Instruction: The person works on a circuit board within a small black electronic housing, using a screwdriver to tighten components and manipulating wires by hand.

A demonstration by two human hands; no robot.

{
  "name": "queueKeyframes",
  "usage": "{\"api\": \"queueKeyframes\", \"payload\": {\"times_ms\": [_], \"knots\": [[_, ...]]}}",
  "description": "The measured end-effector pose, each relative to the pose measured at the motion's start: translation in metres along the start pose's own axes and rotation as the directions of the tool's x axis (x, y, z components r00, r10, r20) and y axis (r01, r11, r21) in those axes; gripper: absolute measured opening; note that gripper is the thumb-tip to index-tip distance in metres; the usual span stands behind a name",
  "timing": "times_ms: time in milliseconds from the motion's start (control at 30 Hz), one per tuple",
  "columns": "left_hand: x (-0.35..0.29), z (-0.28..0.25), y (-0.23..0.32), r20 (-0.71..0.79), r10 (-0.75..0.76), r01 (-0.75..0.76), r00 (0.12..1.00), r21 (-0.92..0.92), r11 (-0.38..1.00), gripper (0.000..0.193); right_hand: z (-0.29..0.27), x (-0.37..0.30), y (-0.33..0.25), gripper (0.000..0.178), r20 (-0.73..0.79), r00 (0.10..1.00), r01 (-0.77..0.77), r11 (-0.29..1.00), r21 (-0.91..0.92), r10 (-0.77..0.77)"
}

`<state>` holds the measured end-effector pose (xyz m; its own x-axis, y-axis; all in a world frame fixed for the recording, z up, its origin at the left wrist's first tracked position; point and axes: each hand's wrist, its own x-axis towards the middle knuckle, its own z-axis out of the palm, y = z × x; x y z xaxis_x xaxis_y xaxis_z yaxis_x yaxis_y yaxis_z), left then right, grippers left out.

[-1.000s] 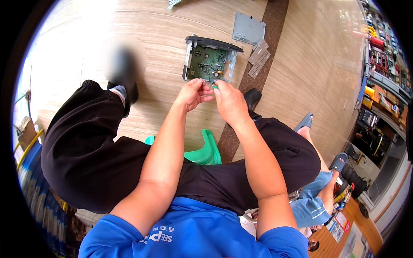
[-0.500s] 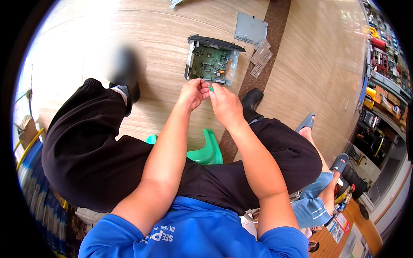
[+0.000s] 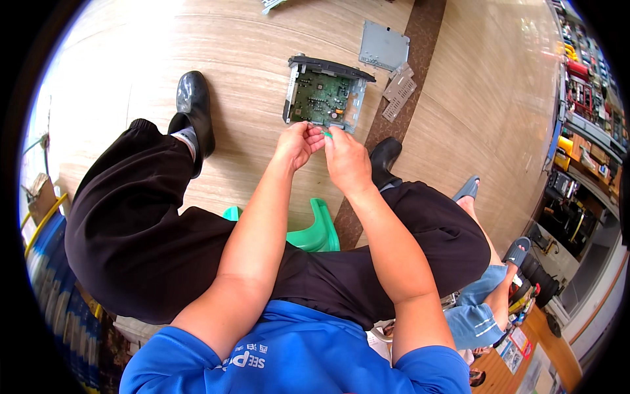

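Observation:
On the floor in front of me lies an opened metal electronics unit (image 3: 319, 97), its green circuit board facing up and a black panel along its far side. Both hands are at its near edge. My left hand (image 3: 296, 146) has thumb and fingertips pinched together; what they hold is too small to make out. Close beside it, my right hand (image 3: 346, 157) grips a slim green piece (image 3: 327, 134), which shows only at the thumb. The rest of that piece is hidden by the fingers, so its kind cannot be told.
A flat grey metal cover (image 3: 384, 46) and a slotted metal plate (image 3: 399, 92) lie right of the unit. A green plastic stool (image 3: 318, 230) is beneath me. Another person's sandalled foot (image 3: 467, 188) is at the right, before loaded shelves (image 3: 581, 141).
Hardly anything differs. Both hands stay at the unit's near edge in nearly the same pose, and the unit and loose metal plates lie where they were.

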<state>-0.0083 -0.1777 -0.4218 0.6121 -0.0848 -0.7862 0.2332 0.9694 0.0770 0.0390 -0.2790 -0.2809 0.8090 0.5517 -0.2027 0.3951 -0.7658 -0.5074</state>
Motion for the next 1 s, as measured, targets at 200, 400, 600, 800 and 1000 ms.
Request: {"api": "queueKeyframes", "payload": {"times_ms": [200,400,600,800,1000], "knots": [[0.005,-0.01,0.0,0.019,-0.005,0.005,1.0,0.005,1.0,0.023,-0.004,0.003,-0.006,0.018,0.014,0.998,0.066,0.99,0.123,-0.068],[0.001,-0.004,-0.001,0.005,0.007,-0.007,1.0,0.028,1.0,0.024,-0.003,0.003,-0.003,0.021,0.055,0.997,0.037,0.976,0.213,-0.05],[0.002,-0.008,-0.001,-0.007,0.006,-0.006,1.0,0.006,1.0,0.027,0.001,0.002,0.0,0.025,0.103,0.994,0.017,0.983,0.184,-0.037],[0.008,-0.016,-0.002,-0.056,-0.012,0.011,0.998,-0.013,1.0,0.026,0.017,0.004,0.003,0.023,0.056,0.997,0.033,0.985,0.171,-0.043],[0.012,-0.014,-0.004,-0.061,0.024,-0.032,0.998,-0.125,0.992,0.02,0.052,0.016,0.008,0.025,0.024,0.999,-0.038,0.983,0.179,0.034]]}}
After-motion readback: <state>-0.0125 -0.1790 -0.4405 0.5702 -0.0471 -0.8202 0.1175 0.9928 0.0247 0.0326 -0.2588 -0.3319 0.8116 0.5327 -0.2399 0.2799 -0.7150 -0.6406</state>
